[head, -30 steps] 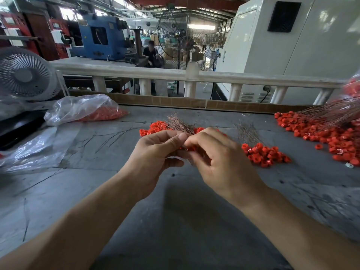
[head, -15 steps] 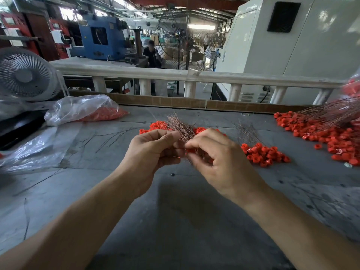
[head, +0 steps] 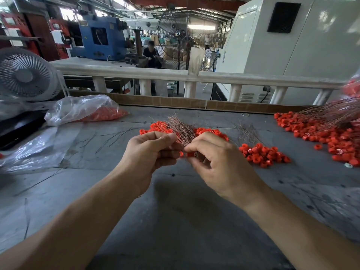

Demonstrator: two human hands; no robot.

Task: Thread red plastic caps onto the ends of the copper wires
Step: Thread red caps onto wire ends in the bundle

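Right now both your hands meet at frame centre, just above the grey tabletop (head: 175,221). Left hand (head: 150,152) is curled round the base of a fanned copper wire bundle (head: 182,131), thumb on top; the wire tips spread up and away from you. Right hand (head: 216,158) pinches a red cap (head: 190,154) between thumb and forefinger, right at the bundle's lower end. Can't tell whether the cap is already on a wire; your fingers hide the joint.

Supply: loose caps (head: 263,153) heaped just right of your right hand, more caps behind your hands, and a big pile (head: 319,131) at the right edge under a spread of long wires (head: 331,114). Bagged caps (head: 87,112) sit upper left, beside the white fan (head: 25,75).

My read on doing this step well:
- Isolate one wire end with the left thumb; keep the rest clamped back.
- Line the cap's bore up with the wire's axis before pushing. Thin copper will likely buckle if fed off-angle.
- Keep the grip close to the wire tip so the free length stays stiff.
- Push until seated, then check it holds.
- Stay near the cap heap to keep reloads short.
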